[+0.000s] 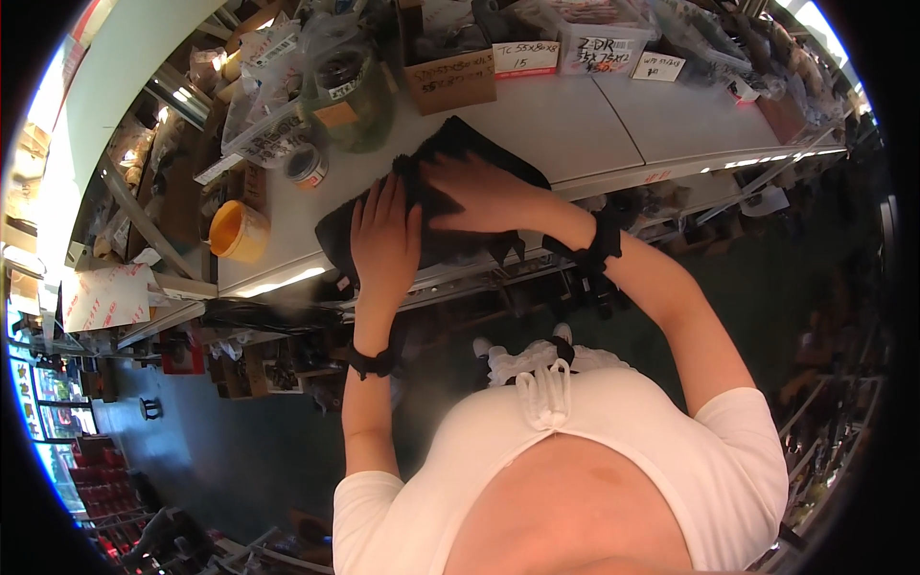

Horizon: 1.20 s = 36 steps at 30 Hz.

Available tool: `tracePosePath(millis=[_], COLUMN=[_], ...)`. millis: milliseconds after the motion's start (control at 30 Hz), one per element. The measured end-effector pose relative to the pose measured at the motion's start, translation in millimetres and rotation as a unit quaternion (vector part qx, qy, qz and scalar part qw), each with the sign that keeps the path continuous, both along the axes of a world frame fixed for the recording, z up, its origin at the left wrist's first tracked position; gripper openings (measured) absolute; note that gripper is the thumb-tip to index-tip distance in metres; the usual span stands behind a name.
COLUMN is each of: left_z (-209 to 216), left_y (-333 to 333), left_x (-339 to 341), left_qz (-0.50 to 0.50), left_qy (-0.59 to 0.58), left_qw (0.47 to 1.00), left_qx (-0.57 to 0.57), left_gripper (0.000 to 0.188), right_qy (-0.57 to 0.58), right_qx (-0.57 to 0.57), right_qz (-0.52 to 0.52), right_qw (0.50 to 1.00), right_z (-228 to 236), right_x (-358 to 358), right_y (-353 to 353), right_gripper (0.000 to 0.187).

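A black cloth (pixel 470 144), seemingly folded, lies on the white counter (pixel 537 134), and its near side hangs over the front edge. My left hand (pixel 385 235) rests flat on its left part, fingers stretched out and pointing away from me. From the right, my right hand (pixel 484 196) reaches across with fingers extended, its palm down on the middle of the cloth. The fingertips of both hands are close together near a small bunched spot at the cloth's far side. Dark bands circle both wrists.
An orange-yellow cup (pixel 240 232) and a small jar (pixel 307 166) stand left of the cloth. Behind are a large greenish clear jar (pixel 350 105), a cardboard box (pixel 450 86) and a clear plastic bin (pixel 602 48). Shelves packed with parts run below the counter.
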<state>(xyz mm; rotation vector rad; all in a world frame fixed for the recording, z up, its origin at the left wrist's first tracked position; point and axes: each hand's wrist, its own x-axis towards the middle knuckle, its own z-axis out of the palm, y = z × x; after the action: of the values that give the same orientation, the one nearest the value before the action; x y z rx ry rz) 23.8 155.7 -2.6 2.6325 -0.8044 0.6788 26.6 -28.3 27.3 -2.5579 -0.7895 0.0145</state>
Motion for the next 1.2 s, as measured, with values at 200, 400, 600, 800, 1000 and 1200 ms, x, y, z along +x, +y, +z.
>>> tracePosePath(millis=[200,400,600,800,1000,1200], left_z=[0,0,0,-1,-9,3], left_y=[-14,-13,-31,-68,-40,30], left_x=[27,42,2,-22,-16,-1], left_qz=[0.002,0.018,-0.016,-0.029,-0.019,0.005], left_qy=[-0.016,0.001,-0.023,-0.06,-0.05,-0.038], left_qw=[1.0,1.0,0.995,0.997,0.997,0.998], left_qx=[-0.012,-0.021,-0.101,-0.039,-0.053,-0.057], left_gripper=[0.036,0.034,0.039,0.044,0.049,0.045], right_qy=[0.062,0.148,0.154,0.081,0.068,0.012], right_qx=[-0.104,-0.092,-0.089,-0.103,-0.131,-0.178], right_qz=[0.019,0.049,0.001,-0.033,0.011,-0.041], right_qw=[0.993,0.983,0.984,0.991,0.989,0.983], right_z=[15,22,33,22,17,7], right_x=[62,90,61,16,35,32], right_y=[-4,2,-60,-93,-64,14], right_gripper=[0.088,0.094,0.088,0.09,0.093,0.083])
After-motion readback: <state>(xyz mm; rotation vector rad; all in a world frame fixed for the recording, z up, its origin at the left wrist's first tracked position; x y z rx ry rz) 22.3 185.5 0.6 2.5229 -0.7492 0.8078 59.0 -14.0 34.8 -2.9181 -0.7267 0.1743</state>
